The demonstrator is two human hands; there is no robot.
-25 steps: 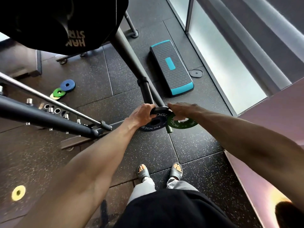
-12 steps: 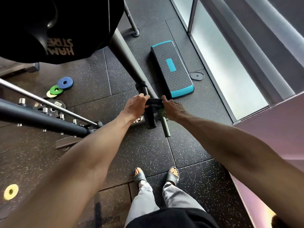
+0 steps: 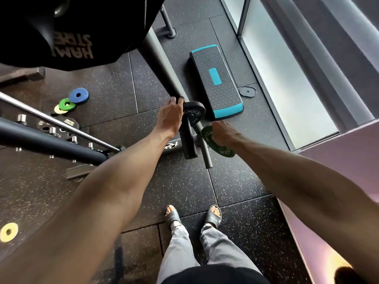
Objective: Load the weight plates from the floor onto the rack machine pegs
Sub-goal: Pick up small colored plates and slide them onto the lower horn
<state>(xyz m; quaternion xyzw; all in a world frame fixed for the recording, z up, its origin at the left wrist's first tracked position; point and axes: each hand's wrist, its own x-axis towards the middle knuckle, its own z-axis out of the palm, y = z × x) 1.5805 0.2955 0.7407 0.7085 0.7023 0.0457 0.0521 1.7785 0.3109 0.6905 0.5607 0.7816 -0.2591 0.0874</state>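
A small black Rogue plate [image 3: 194, 113] sits on the thin dark peg [image 3: 203, 147] of the rack machine, close to the thick sloping post [image 3: 162, 58]. My left hand [image 3: 171, 116] lies against the plate's left face, with the fingers curled over its top edge. A green Rogue plate [image 3: 222, 149] is tilted just right of the peg, off it, gripped at its upper edge by my right hand [image 3: 224, 133]. A short thick black post [image 3: 188, 142] stands beside the peg.
On the floor at the left lie a blue plate [image 3: 79, 95], a green plate [image 3: 66, 103], a pale plate [image 3: 58, 110] and a yellow plate [image 3: 8, 232]. A barbell [image 3: 51, 119] crosses there. A teal-edged step platform [image 3: 215, 83] lies beyond the peg. A big black plate [image 3: 61, 27] hangs overhead.
Both hands were pressed together at the peg. Now the black plate sits further up the peg, and my right hand has drawn the green plate away to the right.
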